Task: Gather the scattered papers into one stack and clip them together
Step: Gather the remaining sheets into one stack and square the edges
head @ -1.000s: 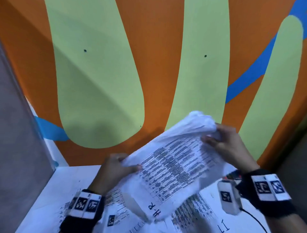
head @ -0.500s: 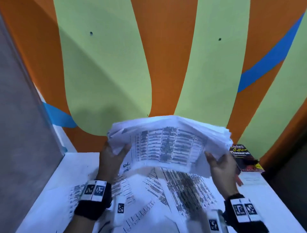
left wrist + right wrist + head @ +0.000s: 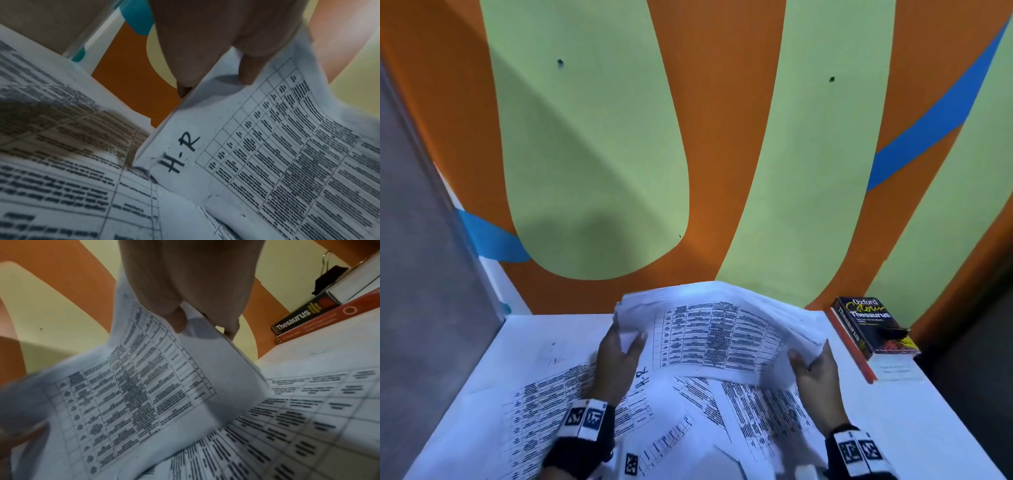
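Note:
A sheaf of printed papers marked "H-R" stands tilted with its lower edge near the white table. My left hand grips its left edge, thumb on the front. My right hand grips the right edge, thumb on the front. More printed sheets lie scattered on the table under and in front of the sheaf. A black binder clip lies on top of the books at the right.
A black Oxford thesaurus lies on an orange-red book at the table's back right corner. The orange and green wall rises right behind the table. A grey partition closes the left side.
The sheaf has turned from a slant to level between my hands and come down toward the table. The view has tipped down, showing the books.

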`<state>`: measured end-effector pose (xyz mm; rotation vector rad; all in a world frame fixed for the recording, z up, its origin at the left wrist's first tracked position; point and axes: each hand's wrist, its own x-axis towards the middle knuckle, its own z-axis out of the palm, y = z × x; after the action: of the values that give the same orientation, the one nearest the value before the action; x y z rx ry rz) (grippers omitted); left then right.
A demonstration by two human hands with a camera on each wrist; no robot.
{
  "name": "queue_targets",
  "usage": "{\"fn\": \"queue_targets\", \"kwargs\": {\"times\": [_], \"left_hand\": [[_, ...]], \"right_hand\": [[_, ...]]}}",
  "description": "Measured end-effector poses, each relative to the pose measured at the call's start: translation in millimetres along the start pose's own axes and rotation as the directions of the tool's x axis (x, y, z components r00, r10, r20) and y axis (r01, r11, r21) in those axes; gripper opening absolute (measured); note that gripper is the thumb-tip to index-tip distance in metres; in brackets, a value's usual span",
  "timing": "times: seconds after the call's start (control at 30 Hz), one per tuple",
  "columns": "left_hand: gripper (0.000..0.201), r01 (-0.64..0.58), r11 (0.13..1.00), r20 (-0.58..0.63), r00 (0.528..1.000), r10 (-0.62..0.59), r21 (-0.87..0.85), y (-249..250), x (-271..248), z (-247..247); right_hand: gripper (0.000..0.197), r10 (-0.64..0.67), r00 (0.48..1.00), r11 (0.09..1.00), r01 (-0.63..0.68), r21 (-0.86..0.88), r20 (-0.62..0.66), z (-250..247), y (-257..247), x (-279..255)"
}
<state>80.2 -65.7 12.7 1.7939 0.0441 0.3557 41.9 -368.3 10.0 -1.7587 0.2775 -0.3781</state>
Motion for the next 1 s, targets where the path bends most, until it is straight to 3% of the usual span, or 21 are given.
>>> {"fn": "queue_targets", "kwargs": {"times": [0.1,0.23,0.3,0.37,0.43,0.5,0.53,0.6,0.67,0.73,0.77,0.83,0.93,1.0], "left_hand": [[0.040,-0.029,0.999,-0.043,0.999,0.028,-0.024,0,0,0],[0.053,0.029,1.000,0.070,0.997,-0.029,0.001,-8,-1,0],[0.055,0.068,0.997,0.098,0.993,-0.070,0.028,-11,5,0],[0.055,0.071,0.997,0.037,0.997,-0.072,0.025,2,11,-3],[0.076,-0.001,0.992,-0.125,0.992,0.018,0.129,25,21,-8],[0.102,-0.171,0.932,-0.170,0.957,0.234,0.318,61,29,-14],[0.110,-0.261,0.881,-0.117,0.937,0.330,0.395,82,32,-16],[0.113,-0.352,0.845,0.074,0.933,0.353,0.402,124,36,-19],[0.096,-0.280,0.929,0.296,0.933,0.204,0.243,159,41,-19],[0.047,-0.202,0.966,0.461,0.881,0.107,0.161,174,42,-19],[0.027,-0.202,0.967,0.487,0.867,0.103,0.156,178,41,-18],[0.026,-0.202,0.968,0.469,0.876,0.112,0.146,175,37,-17],[0.028,-0.125,0.990,0.307,0.947,0.097,0.073,159,34,-19],[0.018,-0.135,0.988,0.156,0.980,0.121,0.080,147,36,-31]], "right_hand": [[0.032,-0.042,0.997,0.998,0.039,-0.039,-0.070,-1,3,3],[0.048,0.032,0.999,0.999,-0.031,-0.034,0.024,0,7,1],[0.039,0.000,1.000,0.997,0.001,-0.083,0.003,-2,-3,2],[0.027,-0.092,0.996,0.987,0.092,-0.135,0.002,-7,-30,9],[0.021,-0.218,0.974,0.950,0.225,-0.215,0.054,-14,-67,22],[0.016,-0.317,0.935,0.888,0.352,-0.294,0.161,-21,-109,36],[0.011,-0.353,0.912,0.855,0.406,-0.323,0.211,-23,-130,42],[0.010,-0.426,0.859,0.761,0.510,-0.402,0.282,-23,-170,49],[0.019,-0.484,0.803,0.656,0.596,-0.462,0.348,-19,-202,52],[0.023,-0.514,0.755,0.601,0.656,-0.457,0.408,-11,-225,51],[0.021,-0.524,0.738,0.585,0.675,-0.449,0.426,-6,-233,51],[0.007,-0.578,0.715,0.582,0.700,-0.415,0.394,1,-241,51],[0.028,-0.688,0.704,0.617,0.695,-0.368,0.175,7,-225,60],[0.036,-0.645,0.763,0.672,0.598,-0.437,0.052,6,-181,74]]}}
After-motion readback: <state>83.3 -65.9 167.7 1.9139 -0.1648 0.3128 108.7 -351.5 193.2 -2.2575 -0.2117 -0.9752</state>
